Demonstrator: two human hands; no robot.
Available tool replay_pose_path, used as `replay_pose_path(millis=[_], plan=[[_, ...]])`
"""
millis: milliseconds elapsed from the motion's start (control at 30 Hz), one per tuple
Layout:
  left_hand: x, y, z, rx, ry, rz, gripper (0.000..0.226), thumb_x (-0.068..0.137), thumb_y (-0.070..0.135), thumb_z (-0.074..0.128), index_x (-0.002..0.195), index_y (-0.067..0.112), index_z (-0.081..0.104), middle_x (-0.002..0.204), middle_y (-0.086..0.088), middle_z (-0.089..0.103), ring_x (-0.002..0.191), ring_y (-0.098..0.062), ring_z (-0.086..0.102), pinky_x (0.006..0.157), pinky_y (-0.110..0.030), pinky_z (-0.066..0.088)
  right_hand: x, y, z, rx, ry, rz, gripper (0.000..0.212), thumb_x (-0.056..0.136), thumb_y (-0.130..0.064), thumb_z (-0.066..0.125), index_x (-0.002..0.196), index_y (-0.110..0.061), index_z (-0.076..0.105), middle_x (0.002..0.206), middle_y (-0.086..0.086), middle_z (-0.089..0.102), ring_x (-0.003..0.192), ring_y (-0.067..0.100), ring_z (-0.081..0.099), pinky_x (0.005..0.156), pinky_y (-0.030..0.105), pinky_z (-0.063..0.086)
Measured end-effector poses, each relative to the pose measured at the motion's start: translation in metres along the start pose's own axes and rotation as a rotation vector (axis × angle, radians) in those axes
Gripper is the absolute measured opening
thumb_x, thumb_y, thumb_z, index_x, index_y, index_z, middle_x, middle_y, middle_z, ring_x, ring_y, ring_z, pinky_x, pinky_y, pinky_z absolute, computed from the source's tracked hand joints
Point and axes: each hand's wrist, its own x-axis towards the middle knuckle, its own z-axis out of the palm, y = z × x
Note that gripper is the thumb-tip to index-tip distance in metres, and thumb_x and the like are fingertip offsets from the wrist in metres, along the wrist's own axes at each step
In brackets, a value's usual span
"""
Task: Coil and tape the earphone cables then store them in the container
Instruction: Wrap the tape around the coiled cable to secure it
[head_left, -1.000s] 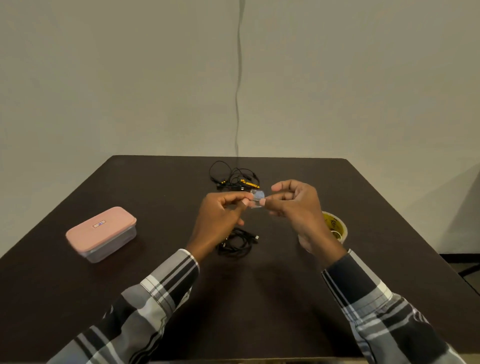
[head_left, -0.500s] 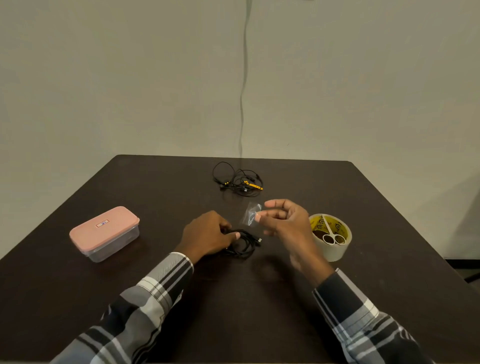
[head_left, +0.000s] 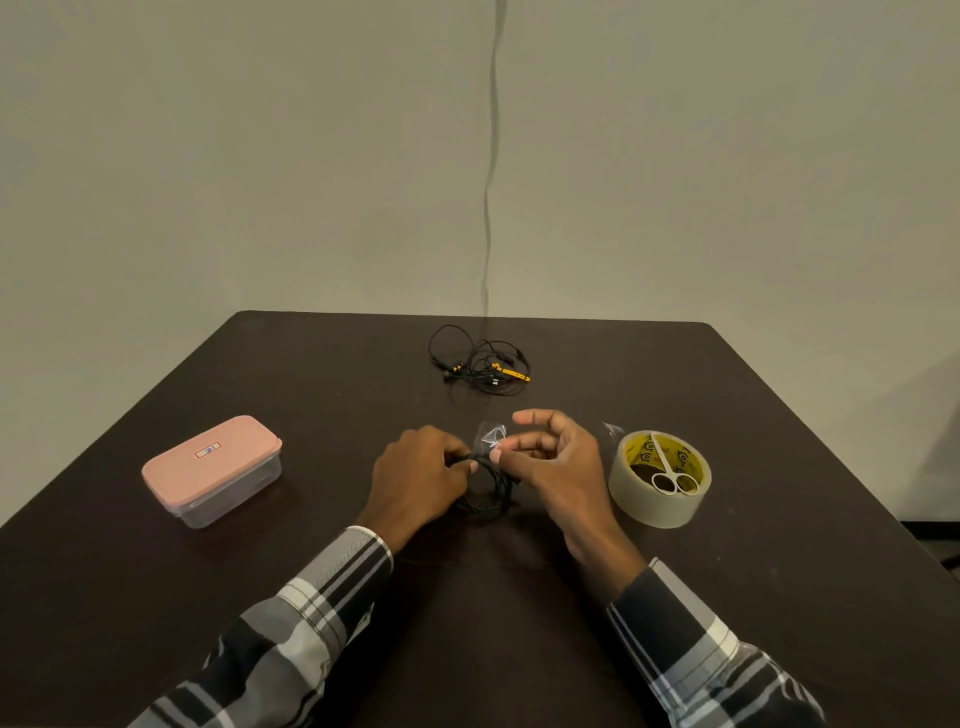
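A: Status, near to far?

B: Plaid sleeves at the bottom edge. Left hand (head_left: 421, 475) is down on the table (head_left: 156, 597), fingers pinched together on the top of the black coiled earphone cable (head_left: 485, 501). The coil lies flat, between the two hands.

A: Right hand?

B: Right hand (head_left: 556, 462) is just right of the coil, thumb and forefinger closed on a small clear tape piece (head_left: 489, 434). The tape stands up above the fingertips, right over the strand bundle the left hand is pinching.

A: So what does the wrap turn on?

B: The tape sits directly above the pinch point, and the bundle there runs roughly left-right between the hands. I'd judge the tape has to come down across that run, next to the left fingertips. Whether it touches the cable yet, I can't tell.

A: Rest of the table?

B: Tape roll (head_left: 660, 480) right of the right hand, scissors (head_left: 670, 470) resting on top. Pink-lidded container (head_left: 213, 465) well to the left, lid on. Far centre: second earphone cable (head_left: 480, 364), black and yellow, loose and uncoiled.
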Motion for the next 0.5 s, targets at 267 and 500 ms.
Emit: replay_pose_path(millis=[267, 500], plan=[[-0.002, 0.017, -0.02, -0.208, 0.072, 0.094, 0.011, 0.085, 0.03, 0.072, 0.075, 0.031, 0.076, 0.053, 0.016, 0.062, 0.051, -0.002, 0.054, 0.05, -0.021, 0.037, 0.003, -0.01, -0.004, -0.061, 0.017, -0.142, 0.043, 0.075, -0.012, 0.086, 0.11, -0.024, 0.065, 0.086, 0.001, 0.077, 0.081, 0.012, 0.074, 0.076, 0.029, 0.06], [-0.006, 0.03, -0.027, -0.266, 0.105, 0.126, 0.012, 0.086, 0.031, 0.072, 0.096, 0.034, 0.078, 0.081, 0.014, 0.076, 0.075, 0.001, 0.067, 0.068, -0.028, 0.056, 0.005, -0.016, -0.007, -0.118, 0.049, -0.214, 0.041, 0.075, -0.012, 0.085, 0.108, -0.027, 0.065, 0.085, -0.004, 0.076, 0.078, 0.006, 0.07, 0.071, 0.022, 0.056]])
